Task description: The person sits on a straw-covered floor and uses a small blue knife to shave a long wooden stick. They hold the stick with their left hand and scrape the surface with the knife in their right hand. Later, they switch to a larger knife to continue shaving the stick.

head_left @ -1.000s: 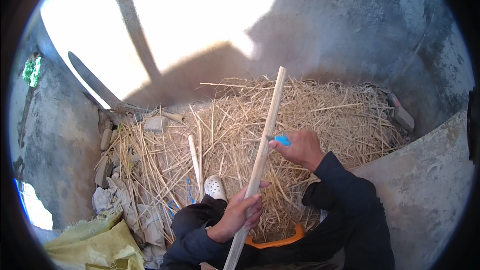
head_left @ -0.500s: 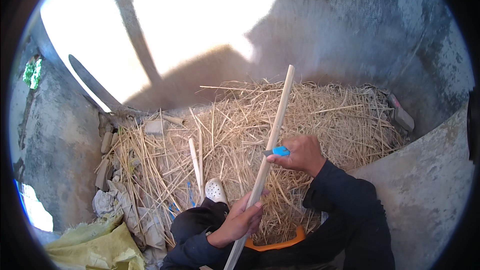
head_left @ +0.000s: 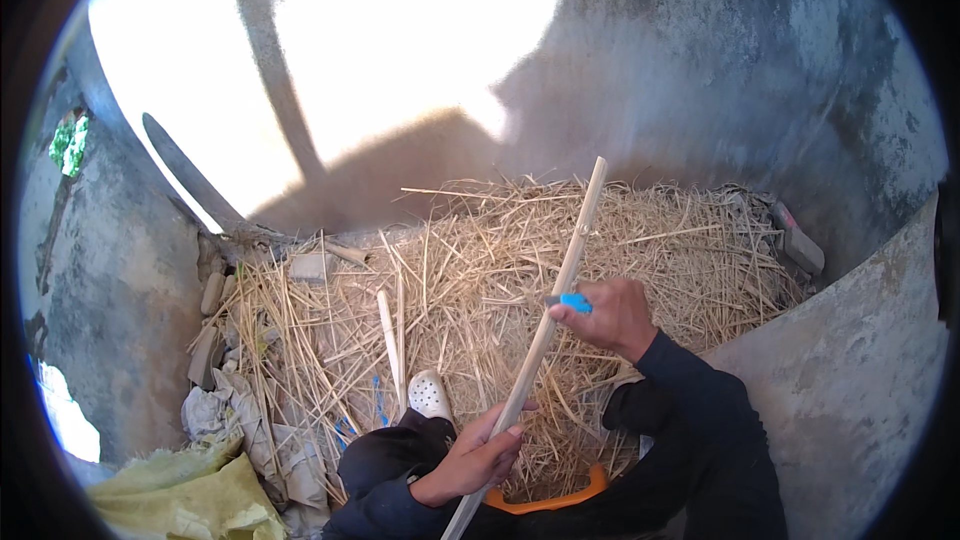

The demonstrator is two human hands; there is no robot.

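Note:
A long pale strip of wood or bamboo [head_left: 578,240] slants up and away from me, its far end above the straw. Lower down, my left hand [head_left: 482,460] is closed around it, with the thumb lying along its side. My right hand [head_left: 615,317] grips a small blue-handled knife [head_left: 575,302], most of the handle hidden in the fist. The short dark blade lies against or just over the strip, around its middle. Where the strip's near end stops cannot be seen, as it runs out past the lower edge.
Loose straw [head_left: 690,250] covers the floor to the concrete wall [head_left: 680,90]. Another pale strip [head_left: 387,325] lies by my white clog [head_left: 430,395]. An orange curved piece [head_left: 560,500] sits between my legs. A yellow sack [head_left: 200,505] lies at lower left, a brick [head_left: 803,248] at far right.
The strip's far end has shifted down and slightly right. My right hand with the knife is a little further right, and the blade shows less. My left hand keeps its grip, slightly lower.

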